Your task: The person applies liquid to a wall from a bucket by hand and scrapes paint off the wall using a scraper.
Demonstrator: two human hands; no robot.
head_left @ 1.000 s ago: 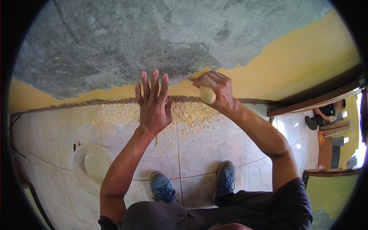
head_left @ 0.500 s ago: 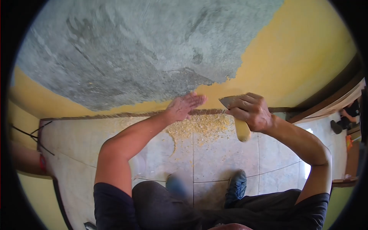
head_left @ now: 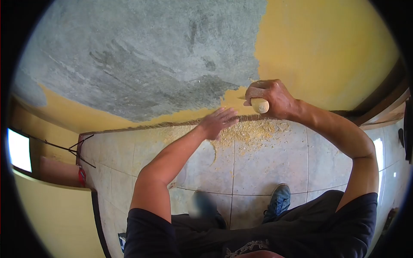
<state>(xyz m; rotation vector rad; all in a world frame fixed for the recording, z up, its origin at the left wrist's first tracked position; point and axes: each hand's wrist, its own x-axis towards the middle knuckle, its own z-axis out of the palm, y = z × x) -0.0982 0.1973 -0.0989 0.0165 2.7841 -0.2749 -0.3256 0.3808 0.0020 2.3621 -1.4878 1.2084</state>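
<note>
Two hands (head_left: 277, 98) are near one wall (head_left: 142, 73), the right gripping one scraper (head_left: 260, 106).

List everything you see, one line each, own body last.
Wall: one, grey and yellow, top
Skirting: one strip, brown, wall foot
Floor: many tiles, pale, below wall
Flakes: uncountable, yellow and whitish, floor by wall
Scraper: one, pale yellow handle, in right hand
Board: at least one, brown, right
Dark strands: a few, left
Red item: one, unclear, below strands
Panel: one, pale yellow, dark edge, lower left
Bright opening: one, white, far left
Shoes: two, bluish, one blurred, on floor
Clothes: shirt and trousers, dark, bottom
Hands: two, right gripping, left open near skirting
</note>
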